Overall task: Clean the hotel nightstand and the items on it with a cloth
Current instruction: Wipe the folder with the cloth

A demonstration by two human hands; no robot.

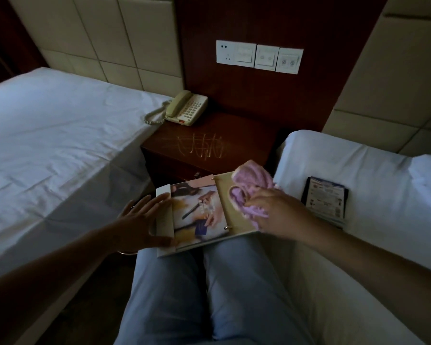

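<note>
Head view: my right hand [271, 215] clenches a fluffy lilac cloth [250, 190] on the open ring-bound booklet [204, 215] across my lap; my left hand [139, 220], fingers spread, steadies its pages before the dark wooden nightstand [209, 143].

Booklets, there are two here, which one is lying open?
The ring-bound booklet on the person's lap is open, with the purple cloth on its right page. The other booklet lies closed on the right bed.
</note>
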